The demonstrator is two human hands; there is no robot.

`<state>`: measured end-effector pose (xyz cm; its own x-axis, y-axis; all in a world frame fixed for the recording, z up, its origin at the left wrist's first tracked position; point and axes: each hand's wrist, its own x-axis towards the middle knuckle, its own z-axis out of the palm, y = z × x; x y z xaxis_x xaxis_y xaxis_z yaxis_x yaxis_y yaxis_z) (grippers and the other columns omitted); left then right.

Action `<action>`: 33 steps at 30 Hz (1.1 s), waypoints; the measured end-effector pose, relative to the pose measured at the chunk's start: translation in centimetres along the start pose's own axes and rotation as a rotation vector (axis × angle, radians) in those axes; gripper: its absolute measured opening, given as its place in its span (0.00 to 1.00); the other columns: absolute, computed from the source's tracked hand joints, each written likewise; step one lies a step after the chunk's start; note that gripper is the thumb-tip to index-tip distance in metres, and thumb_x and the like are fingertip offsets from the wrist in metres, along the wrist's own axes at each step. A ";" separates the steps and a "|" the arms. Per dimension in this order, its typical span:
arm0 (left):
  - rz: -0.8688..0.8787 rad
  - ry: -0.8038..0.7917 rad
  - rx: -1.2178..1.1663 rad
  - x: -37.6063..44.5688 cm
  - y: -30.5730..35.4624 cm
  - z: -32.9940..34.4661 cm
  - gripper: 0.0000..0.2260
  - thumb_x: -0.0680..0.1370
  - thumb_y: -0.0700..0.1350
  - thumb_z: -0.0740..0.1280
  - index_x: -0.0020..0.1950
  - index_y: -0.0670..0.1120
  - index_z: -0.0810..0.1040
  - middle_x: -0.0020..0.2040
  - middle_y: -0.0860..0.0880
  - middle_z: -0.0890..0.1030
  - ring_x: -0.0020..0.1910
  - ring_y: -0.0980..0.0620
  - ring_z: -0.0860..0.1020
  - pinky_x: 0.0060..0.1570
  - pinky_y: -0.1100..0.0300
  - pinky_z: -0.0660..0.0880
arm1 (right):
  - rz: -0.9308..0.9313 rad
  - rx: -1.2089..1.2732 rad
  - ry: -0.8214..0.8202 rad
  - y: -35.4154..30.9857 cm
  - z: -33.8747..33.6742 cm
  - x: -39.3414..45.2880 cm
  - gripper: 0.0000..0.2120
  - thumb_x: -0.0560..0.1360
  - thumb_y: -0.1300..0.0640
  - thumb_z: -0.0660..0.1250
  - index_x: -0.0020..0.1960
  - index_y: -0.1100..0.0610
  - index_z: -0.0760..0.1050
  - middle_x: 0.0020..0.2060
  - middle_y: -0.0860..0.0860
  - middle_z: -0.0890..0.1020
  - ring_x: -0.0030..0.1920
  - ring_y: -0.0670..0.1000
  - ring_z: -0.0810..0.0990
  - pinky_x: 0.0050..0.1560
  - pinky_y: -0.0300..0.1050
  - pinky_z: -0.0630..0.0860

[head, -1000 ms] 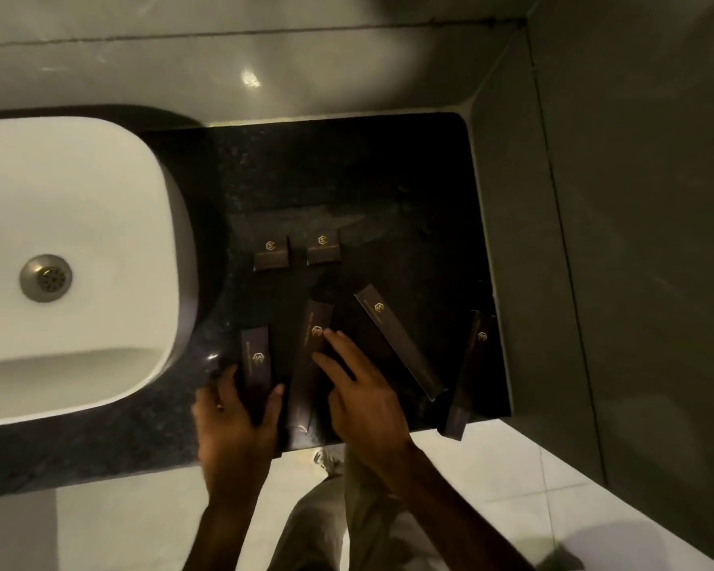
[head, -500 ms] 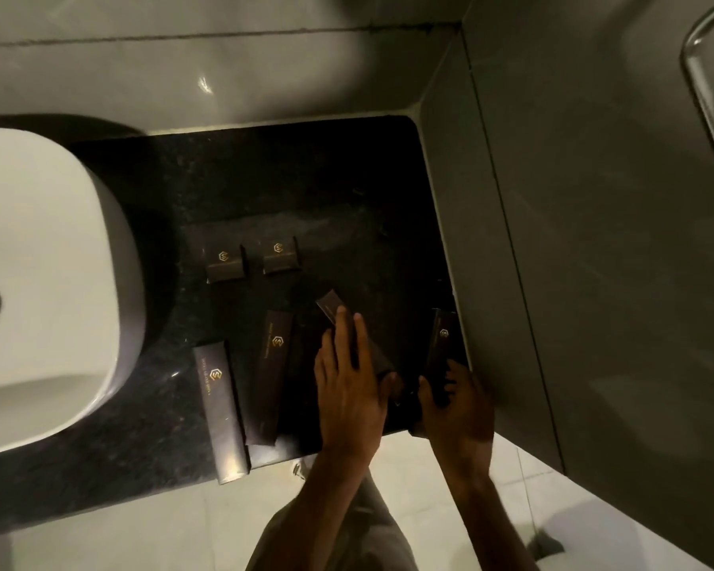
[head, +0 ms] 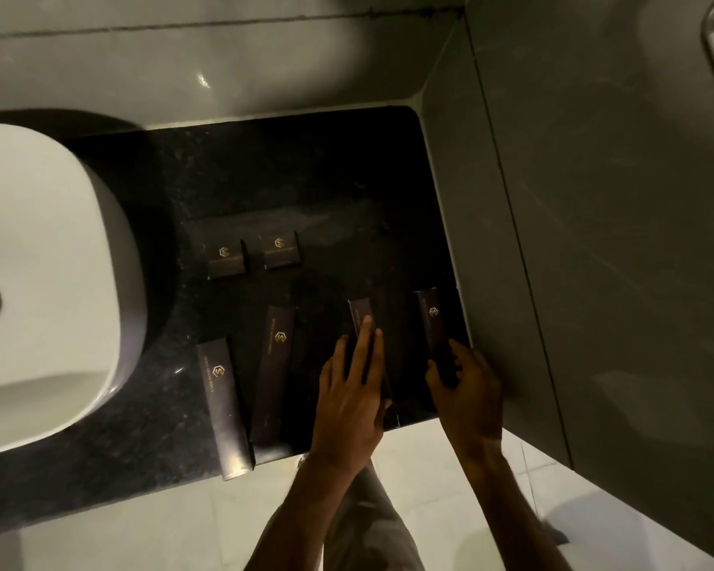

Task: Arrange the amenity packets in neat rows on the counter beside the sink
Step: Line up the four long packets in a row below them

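Dark amenity packets with gold logos lie on the black counter point(head: 306, 171) to the right of the white sink point(head: 46, 282). Two small square packets point(head: 225, 259) point(head: 280, 250) sit side by side in a far row. Near the front edge lie the leftmost long packet point(head: 223, 405) and the second long packet point(head: 275, 372). My left hand point(head: 351, 401) lies over the third long packet point(head: 360, 313), fingers stretched along it. My right hand point(head: 466, 389) curls around the near end of the rightmost long packet point(head: 431, 323), next to the side wall.
A grey tiled wall point(head: 553, 241) bounds the counter on the right and another runs along the back. The near ends of the long packets hang over the counter's front edge above the light floor point(head: 161, 529). My trouser leg shows below.
Both hands left the two left long packets and moved to the two right ones. The slanted third packet and the rightmost one now lie nearly parallel to the others. The view shifted right.
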<state>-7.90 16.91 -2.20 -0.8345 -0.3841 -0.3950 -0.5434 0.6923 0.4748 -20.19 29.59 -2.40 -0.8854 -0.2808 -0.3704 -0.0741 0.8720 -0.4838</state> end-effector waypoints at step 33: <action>-0.246 0.030 0.050 -10.6 -16.5 -5.9 0.39 0.75 0.55 0.71 0.81 0.48 0.58 0.82 0.45 0.56 0.75 0.32 0.61 0.59 0.29 0.73 | -0.571 -0.231 -0.506 -9.3 9.0 -5.6 0.41 0.77 0.46 0.71 0.81 0.42 0.49 0.81 0.46 0.48 0.79 0.52 0.55 0.70 0.51 0.72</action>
<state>9.40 5.94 -1.18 -0.6804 -0.5623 -0.4700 -0.7260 0.6049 0.3273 -10.38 19.48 -2.95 -0.3707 -0.8086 -0.4568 -0.5956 0.5844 -0.5511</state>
